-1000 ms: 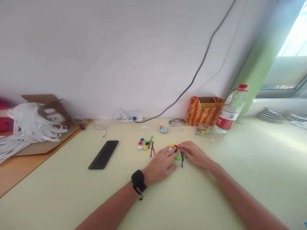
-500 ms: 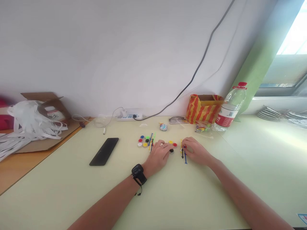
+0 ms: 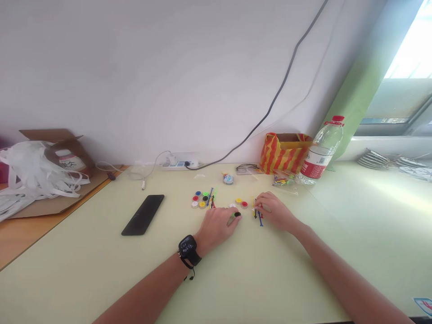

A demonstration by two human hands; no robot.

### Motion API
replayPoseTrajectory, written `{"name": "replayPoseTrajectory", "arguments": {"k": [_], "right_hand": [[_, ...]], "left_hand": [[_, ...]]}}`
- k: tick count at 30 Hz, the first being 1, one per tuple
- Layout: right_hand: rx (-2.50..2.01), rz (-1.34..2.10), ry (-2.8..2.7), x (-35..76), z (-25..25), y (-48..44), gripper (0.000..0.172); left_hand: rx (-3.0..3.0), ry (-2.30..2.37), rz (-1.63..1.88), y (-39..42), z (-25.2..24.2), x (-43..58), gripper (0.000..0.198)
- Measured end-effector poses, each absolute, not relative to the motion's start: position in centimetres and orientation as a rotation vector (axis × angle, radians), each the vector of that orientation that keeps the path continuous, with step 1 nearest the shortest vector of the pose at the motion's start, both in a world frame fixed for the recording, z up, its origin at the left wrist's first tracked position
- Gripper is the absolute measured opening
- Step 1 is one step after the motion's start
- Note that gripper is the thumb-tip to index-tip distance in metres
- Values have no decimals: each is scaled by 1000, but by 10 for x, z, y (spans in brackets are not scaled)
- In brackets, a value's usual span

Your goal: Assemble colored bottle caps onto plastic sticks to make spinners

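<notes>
A small black disc [image 3: 237, 214] is pinched between the thumb and index finger of my left hand [image 3: 216, 225], low over the table. Just beyond those fingers lie a yellow disc [image 3: 239, 200], a red disc [image 3: 244, 204] and a partly covered white disc [image 3: 232, 205]. My right hand [image 3: 272, 209] is closed at its fingertips over a small bunch of plastic arrows; a black arrow [image 3: 255, 212] and a blue arrow [image 3: 260, 219] stick out below, and a yellow arrow [image 3: 252, 202] lies to their left. Which arrow the fingers grip is partly hidden.
Left of my left hand sit several coloured discs [image 3: 202, 204] and more arrows [image 3: 210, 196]. A black phone [image 3: 143, 215] lies farther left. Behind are a round clear container [image 3: 228, 179], a power strip [image 3: 180, 165], a striped bag [image 3: 285, 153] and a water bottle [image 3: 320, 153].
My left hand has drawn back slightly toward me and picked up the black disc from beside the red one. The arrows under my right hand have shifted slightly away from me.
</notes>
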State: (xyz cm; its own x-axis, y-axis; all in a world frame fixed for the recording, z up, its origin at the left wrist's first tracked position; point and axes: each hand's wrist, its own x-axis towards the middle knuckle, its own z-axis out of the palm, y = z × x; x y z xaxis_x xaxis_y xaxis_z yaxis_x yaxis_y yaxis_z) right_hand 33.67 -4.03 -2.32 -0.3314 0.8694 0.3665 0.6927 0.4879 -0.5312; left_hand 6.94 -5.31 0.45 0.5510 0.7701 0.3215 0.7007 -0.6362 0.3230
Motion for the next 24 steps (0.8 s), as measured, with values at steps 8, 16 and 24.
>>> {"name": "replayPoseTrajectory", "arguments": {"k": [8,16,24], "right_hand": [[-1295,512,-1984,341,-18,-38,24],[-1319,654,-1867,344,-13,-37,38],[-1327,493,-1855,331,-21,-40,31]], "left_hand": [[2603,1077,671,-51,0,71,20],[2414,876,766,-51,-4,72,16],[2305,970,904,-51,-8,74,17]]}}
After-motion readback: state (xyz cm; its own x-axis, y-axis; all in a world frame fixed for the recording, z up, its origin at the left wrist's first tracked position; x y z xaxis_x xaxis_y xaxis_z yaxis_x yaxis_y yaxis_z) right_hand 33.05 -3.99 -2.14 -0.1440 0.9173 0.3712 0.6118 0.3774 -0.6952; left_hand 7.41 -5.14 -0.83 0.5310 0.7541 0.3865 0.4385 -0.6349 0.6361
